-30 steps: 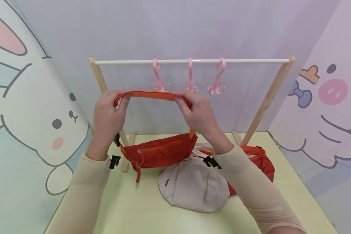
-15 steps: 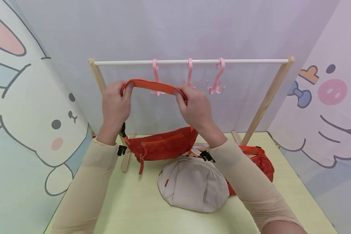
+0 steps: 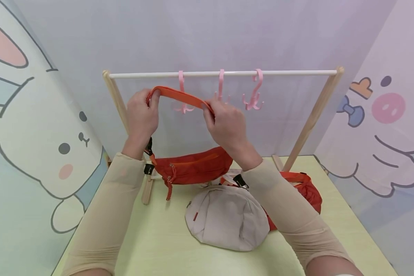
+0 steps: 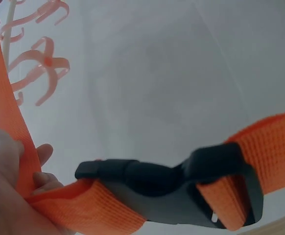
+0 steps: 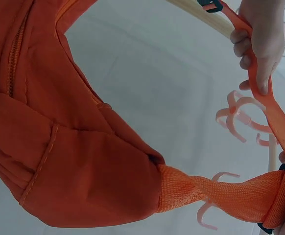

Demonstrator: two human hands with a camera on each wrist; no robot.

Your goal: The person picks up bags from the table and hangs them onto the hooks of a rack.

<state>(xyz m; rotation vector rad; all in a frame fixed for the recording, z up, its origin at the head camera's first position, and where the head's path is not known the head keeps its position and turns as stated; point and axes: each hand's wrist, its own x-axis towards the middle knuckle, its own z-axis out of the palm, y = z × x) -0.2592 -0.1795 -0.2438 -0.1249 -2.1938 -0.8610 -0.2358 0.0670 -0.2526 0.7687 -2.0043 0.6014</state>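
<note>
An orange-red waist bag (image 3: 196, 166) hangs in the air from its orange strap (image 3: 181, 96). My left hand (image 3: 143, 115) pinches the strap's left end, a bit higher than my right hand (image 3: 227, 124), which pinches it further right. The strap slopes between them, in front of the pink hook (image 3: 183, 109) on the left. In the left wrist view a black buckle (image 4: 167, 191) joins the strap below the hand. The right wrist view shows the bag's body (image 5: 98, 176) with a twisted piece of webbing (image 5: 221, 193) running to the right hand.
A white rail (image 3: 289, 73) on wooden legs carries a middle pink hook (image 3: 221, 82) and a right one (image 3: 252, 100). Below, a beige bag (image 3: 224, 218) and another red bag (image 3: 308, 195) lie on the pale table (image 3: 158, 237), the red one partly behind my right sleeve.
Both hands have risen, the left more, and it has shifted right. The strap has gone from nearly level to sloping, and the bag has lifted with it.
</note>
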